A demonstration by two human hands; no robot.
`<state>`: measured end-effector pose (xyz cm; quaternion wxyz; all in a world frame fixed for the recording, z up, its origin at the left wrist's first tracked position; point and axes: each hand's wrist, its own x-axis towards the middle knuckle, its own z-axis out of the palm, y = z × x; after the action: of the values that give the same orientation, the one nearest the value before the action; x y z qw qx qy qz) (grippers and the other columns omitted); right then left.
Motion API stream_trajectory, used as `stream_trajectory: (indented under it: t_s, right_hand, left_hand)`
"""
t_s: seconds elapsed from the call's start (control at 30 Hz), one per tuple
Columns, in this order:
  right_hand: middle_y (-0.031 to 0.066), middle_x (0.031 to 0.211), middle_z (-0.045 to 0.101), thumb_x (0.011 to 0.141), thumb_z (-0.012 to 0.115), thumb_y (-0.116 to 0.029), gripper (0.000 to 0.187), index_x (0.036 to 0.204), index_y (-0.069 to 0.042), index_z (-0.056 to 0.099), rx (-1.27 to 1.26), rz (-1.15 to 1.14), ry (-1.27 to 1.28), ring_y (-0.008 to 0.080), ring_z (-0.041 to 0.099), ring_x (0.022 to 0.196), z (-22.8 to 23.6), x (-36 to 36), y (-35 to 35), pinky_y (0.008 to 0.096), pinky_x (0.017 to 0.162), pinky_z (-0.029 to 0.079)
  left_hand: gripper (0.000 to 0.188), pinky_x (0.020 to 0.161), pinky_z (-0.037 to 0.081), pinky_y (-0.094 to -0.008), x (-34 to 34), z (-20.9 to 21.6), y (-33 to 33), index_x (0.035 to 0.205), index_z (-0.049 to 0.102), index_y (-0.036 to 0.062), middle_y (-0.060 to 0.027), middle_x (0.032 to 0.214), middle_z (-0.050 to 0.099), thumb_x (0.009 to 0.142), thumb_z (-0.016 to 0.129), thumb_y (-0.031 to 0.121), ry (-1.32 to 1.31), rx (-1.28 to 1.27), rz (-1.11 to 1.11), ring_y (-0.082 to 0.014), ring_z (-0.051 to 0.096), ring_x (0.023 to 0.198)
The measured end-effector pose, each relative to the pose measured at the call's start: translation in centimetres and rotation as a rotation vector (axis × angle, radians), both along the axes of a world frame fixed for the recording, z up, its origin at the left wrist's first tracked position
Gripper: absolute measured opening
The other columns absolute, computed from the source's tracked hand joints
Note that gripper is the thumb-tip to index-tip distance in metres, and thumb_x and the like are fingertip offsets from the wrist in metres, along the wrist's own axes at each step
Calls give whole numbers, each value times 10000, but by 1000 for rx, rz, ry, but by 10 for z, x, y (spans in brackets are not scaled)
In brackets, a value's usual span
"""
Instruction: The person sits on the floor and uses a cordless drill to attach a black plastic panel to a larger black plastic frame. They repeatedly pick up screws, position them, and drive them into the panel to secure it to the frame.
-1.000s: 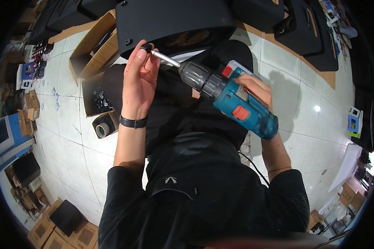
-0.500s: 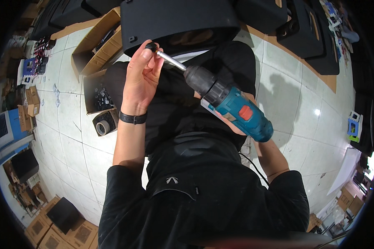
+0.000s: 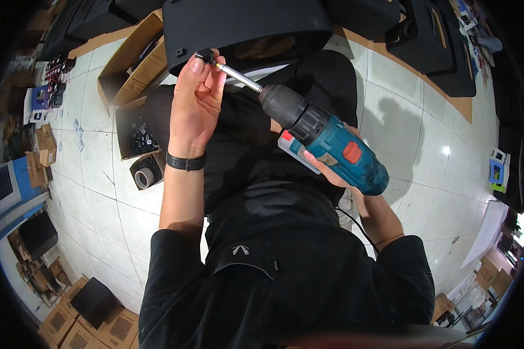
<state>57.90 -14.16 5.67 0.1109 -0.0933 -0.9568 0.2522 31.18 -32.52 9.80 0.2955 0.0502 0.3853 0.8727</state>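
My right hand (image 3: 332, 172) grips a teal and black cordless drill (image 3: 337, 145), its chuck aimed up and to the left. From the chuck runs a long silver bit holder (image 3: 241, 77). Its tip meets a small screw at the fingers of my left hand (image 3: 195, 107). Between thumb and fingers there I pinch a small black plastic piece (image 3: 204, 55). Just beyond is a large black cabinet (image 3: 244, 26) with an open underside, lying by my knees; a similar small black block (image 3: 180, 52) is fixed on its corner.
Left of my leg, a cardboard box (image 3: 135, 136) holds many small parts, with a tape roll (image 3: 144, 177) in a small box below it. A long open carton (image 3: 131, 64) stands behind. More black cabinets (image 3: 419, 43) rest on cardboard at the far right.
The drill has turned slightly and shifted a little right, so its red-marked base shows more. My left hand has moved slightly up and left with the black piece.
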Motion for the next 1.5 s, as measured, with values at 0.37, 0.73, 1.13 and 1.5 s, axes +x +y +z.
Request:
stream_trajectory:
  t_s: [0.37,0.73,1.13,1.5]
  right_hand:
    - [212,1230,675,843,830,-526,734,1353,-50,604,396,147,199,378,679,1151,-22,1,16,496,977,556]
    - [100,924,733,820,882,-219,284,999,-100,697,-343,-24,237,306,721,789,29,-25,7,363,716,597]
    - [52,1042,749,957,736,-79,243,1196,-40,712,-579,-216,120,155,704,973,5,-9,20,319,866,556]
    - [9,923,721,985,732,-112,141,1111,-49,730,-787,-299,132,108,679,851,4,-22,26,278,782,543]
  left_hand:
    - [310,1037,591,-301,-6,-3,4,1268,690,15,-86,1241,734,1040,687,226,4,16,-44,-194,700,1203]
    - [341,1043,567,-366,-47,-19,23,1290,670,26,-93,1255,702,1085,627,295,84,-35,2,-207,670,1146]
    - [439,1013,567,-314,-70,-14,27,1254,676,46,-53,1243,708,1044,661,432,-46,-8,-63,-161,649,1104]
    - [395,963,594,-311,-60,1,29,1217,689,66,-44,1170,740,1045,668,420,-160,141,-116,-160,683,1045]
